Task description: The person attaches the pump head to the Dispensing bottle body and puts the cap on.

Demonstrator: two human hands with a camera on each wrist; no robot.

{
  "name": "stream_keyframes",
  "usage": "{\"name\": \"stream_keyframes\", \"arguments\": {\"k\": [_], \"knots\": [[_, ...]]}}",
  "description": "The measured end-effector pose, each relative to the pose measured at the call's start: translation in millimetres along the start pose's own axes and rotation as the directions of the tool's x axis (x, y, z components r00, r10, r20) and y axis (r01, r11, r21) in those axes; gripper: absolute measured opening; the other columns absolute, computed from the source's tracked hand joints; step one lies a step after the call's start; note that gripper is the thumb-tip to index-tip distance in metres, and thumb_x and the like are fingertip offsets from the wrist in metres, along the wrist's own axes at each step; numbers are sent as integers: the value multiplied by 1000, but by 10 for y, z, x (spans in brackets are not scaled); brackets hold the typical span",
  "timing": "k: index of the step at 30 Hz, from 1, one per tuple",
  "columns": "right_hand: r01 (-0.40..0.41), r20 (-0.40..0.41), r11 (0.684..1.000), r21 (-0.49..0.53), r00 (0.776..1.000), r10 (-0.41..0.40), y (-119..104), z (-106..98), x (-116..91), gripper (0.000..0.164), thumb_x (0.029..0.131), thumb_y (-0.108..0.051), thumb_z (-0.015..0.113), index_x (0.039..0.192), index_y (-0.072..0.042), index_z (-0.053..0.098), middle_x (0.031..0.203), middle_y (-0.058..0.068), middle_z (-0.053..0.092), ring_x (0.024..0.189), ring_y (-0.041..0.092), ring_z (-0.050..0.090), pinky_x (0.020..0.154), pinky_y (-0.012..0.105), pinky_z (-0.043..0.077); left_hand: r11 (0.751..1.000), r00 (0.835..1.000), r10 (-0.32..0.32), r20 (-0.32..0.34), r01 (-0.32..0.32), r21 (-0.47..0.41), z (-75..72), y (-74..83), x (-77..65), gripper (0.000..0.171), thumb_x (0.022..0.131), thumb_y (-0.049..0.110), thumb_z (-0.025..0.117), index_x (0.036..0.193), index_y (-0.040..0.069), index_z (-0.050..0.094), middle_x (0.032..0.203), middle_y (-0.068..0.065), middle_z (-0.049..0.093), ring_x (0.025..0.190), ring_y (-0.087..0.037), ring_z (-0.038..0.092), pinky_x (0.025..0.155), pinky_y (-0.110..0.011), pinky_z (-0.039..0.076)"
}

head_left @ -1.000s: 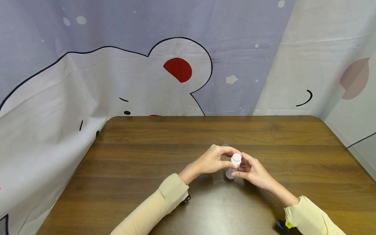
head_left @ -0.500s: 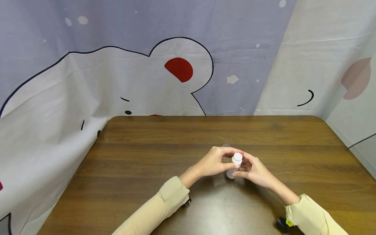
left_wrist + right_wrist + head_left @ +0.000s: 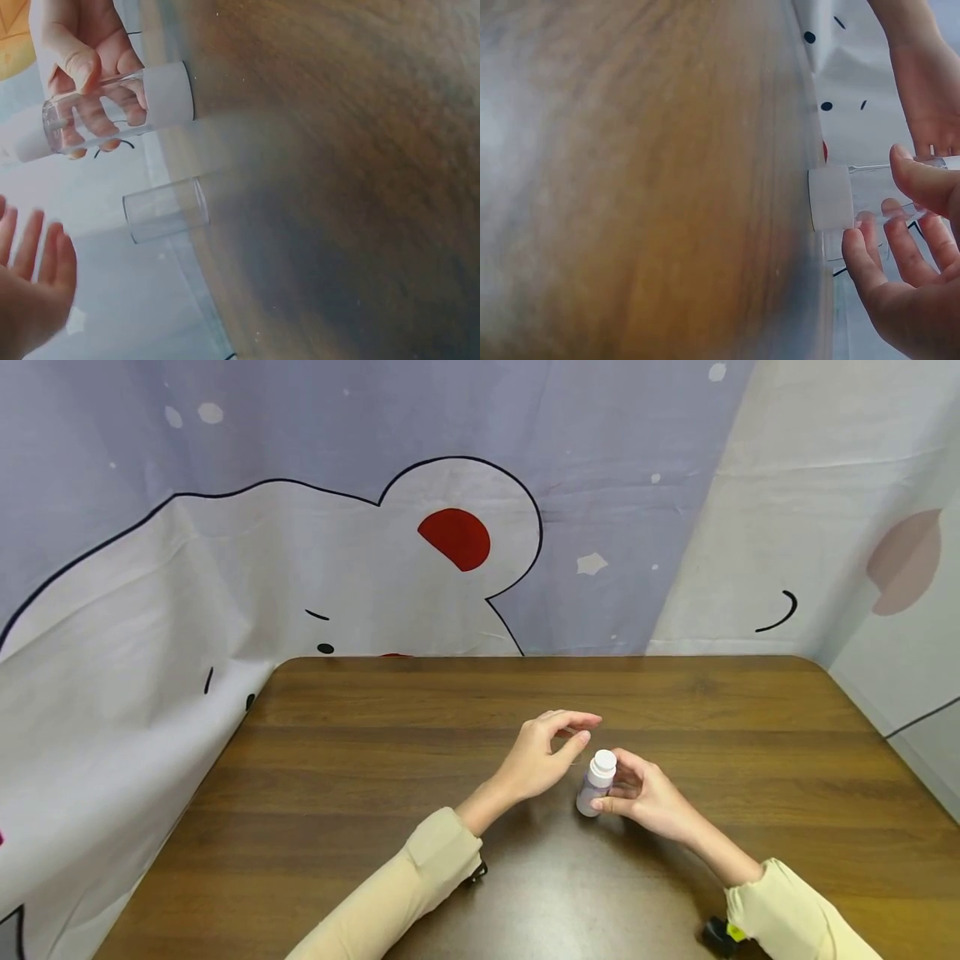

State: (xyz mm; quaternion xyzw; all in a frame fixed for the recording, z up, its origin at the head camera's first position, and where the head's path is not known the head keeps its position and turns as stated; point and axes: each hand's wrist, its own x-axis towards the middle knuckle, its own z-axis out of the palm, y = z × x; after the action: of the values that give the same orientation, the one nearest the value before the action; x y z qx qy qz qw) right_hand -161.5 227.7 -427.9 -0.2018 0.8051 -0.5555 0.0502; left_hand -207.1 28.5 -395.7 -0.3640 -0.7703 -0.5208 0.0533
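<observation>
Right hand (image 3: 645,793) grips the capped vial (image 3: 596,785) on the table (image 3: 375,777); left hand (image 3: 543,752) hovers, fingers relaxed.

A dark wooden bench (image 3: 420,752) with rounded corners carries a white-capped clear bottle (image 3: 596,783) standing near its middle and a small clear tube (image 3: 166,209) just behind, toward twelve o'clock.

In the head view the left hand (image 3: 542,756) covers most of the clear cup (image 3: 166,210) standing behind it. The desk (image 3: 337,187) is smeared with blur in both wrist views (grain barely legible). The left wrist view cuts the left hand at the frame's edge; the right wrist view crops the capped clear bottle (image 3: 855,196) on the right. A black-and-yellow object (image 3: 722,935) is half cut off below.
</observation>
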Motion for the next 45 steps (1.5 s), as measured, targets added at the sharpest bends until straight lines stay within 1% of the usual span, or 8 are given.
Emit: {"name": "stream_keyframes", "arguments": {"k": [4,8,12,17,26,35,39,45], "knots": [[-8,-3,1000,-9,1000,8,7,-4,-1,48,78,-1,76,117,11,50,108,21,62,97,-3,61,88,33,55,997,997,-57,-52,60,57,6,-41,13,35,87,10,65,122,6,62,122,-8,66,112,-23,60,91,-32,53],[-7,-7,1000,-8,1000,7,20,-3,4,47,78,-1,76,115,11,51,106,16,63,96,-3,62,88,30,55,989,992,-123,-27,125,77,34,-91,31,45,83,10,70,126,6,59,126,-9,62,116,-23,58,93,-31,52],[-5,-7,1000,-1,1000,5,25,-4,10,46,77,0,76,115,10,51,106,13,62,97,-2,62,88,30,55,981,985,-170,-34,173,88,66,-132,63,51,80,10,73,128,5,58,128,-10,61,116,-25,58,95,-33,52],[-7,-5,1000,3,1000,7,23,-6,10,46,77,0,76,115,10,51,106,12,62,97,-2,61,89,32,55,971,979,-202,-31,204,123,87,-198,124,52,76,9,76,126,4,59,125,-11,62,111,-25,61,93,-29,52],[14,-10,1000,-7,1000,-14,14,-7,-3,46,78,-1,76,116,9,52,101,-10,62,97,-3,61,89,31,55,952,966,-260,-11,258,164,107,-289,210,54,71,7,81,121,4,62,120,-12,65,105,-24,64,91,-26,52],[20,-6,1000,8,1000,-20,32,-4,5,47,77,0,76,116,10,51,100,-12,62,97,-3,61,89,31,55,922,940,-341,29,328,204,133,-324,274,55,70,8,83,121,2,62,115,-14,68,102,-23,65,87,-27,52],[26,-2,1000,13,1000,-26,33,-2,4,47,77,0,76,115,10,51,101,-14,62,97,-3,61,89,29,54,908,929,-367,39,349,234,160,-325,288,55,69,9,83,120,4,62,113,-11,69,103,-22,65,87,-26,51],[26,-5,1000,14,1000,-26,29,-5,5,46,77,1,76,114,10,51,100,-16,62,97,-3,61,89,28,54,904,926,-377,33,360,232,169,-326,296,53,67,8,85,116,5,63,110,-9,71,99,-20,67,84,-23,52]]}}
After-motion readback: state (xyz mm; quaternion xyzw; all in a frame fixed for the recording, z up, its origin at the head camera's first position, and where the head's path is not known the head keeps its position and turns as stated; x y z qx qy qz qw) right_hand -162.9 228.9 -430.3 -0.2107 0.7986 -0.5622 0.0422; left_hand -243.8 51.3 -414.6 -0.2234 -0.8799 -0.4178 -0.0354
